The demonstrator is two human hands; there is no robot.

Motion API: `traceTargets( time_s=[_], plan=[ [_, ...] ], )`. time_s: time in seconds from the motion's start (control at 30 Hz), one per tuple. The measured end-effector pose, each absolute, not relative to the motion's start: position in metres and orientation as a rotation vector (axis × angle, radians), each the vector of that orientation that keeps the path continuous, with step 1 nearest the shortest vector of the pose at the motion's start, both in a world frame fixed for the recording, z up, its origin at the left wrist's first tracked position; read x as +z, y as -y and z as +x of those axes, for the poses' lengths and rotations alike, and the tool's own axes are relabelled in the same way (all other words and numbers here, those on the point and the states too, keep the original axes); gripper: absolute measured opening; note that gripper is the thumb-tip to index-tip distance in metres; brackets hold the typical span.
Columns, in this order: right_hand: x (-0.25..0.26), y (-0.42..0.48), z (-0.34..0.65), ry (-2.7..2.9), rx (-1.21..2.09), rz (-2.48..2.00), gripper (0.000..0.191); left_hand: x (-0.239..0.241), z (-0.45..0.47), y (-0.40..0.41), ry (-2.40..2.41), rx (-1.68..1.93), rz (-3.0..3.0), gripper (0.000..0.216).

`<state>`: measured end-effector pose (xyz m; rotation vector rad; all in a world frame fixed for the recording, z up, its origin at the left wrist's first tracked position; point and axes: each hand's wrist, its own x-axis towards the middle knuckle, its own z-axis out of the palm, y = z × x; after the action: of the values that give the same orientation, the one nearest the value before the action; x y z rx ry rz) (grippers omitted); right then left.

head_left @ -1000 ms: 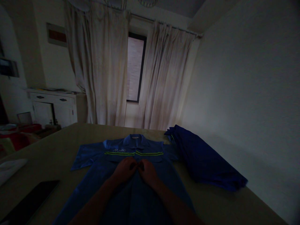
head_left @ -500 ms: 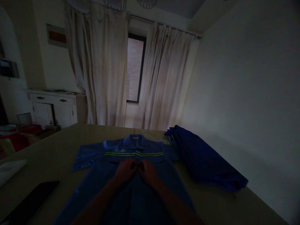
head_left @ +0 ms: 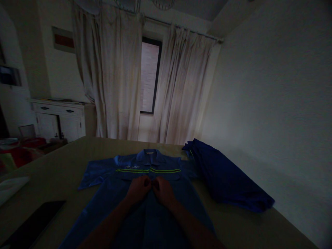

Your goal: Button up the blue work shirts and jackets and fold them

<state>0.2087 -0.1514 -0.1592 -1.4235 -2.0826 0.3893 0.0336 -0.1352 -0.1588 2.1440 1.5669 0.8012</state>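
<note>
A blue short-sleeved work shirt (head_left: 166,159) lies spread face up, its collar toward the far side and yellow-green stripes across the chest. Both hands meet at its front opening, just below the stripes. My left hand (head_left: 139,187) is closed, thumb and fingers pinching the placket edge. Close beside it, my right hand (head_left: 163,189) pinches the other side of the same opening. The fingertips almost touch, and whatever button sits between them is too dark and small to make out.
The shirt rests on a broad table (head_left: 109,143). On the right lies folded dark blue clothing (head_left: 228,176), touching the shirt's sleeve. A black flat object (head_left: 36,221) and a white sheet (head_left: 11,186) are at the left. Curtains (head_left: 119,76) hang behind.
Hardly anything differs. Both hands stay at the shirt's front opening, with only a slight shift of the fingers.
</note>
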Motion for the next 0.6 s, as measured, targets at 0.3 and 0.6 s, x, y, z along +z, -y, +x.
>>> traceTargets(
  time_s=[0.3, 0.6],
  plan=[
    [-0.162, 0.145, 0.203, 2.028, 0.434, -1.498, 0.014, -0.163, 0.03, 0.131, -1.476, 0.831, 2.126, 0.012],
    [-0.164, 0.144, 0.205, 2.046, 0.395, -1.487, 0.016, -0.166, 0.033, 0.123, -1.518, 0.826, 2.042, 0.025]
  ],
)
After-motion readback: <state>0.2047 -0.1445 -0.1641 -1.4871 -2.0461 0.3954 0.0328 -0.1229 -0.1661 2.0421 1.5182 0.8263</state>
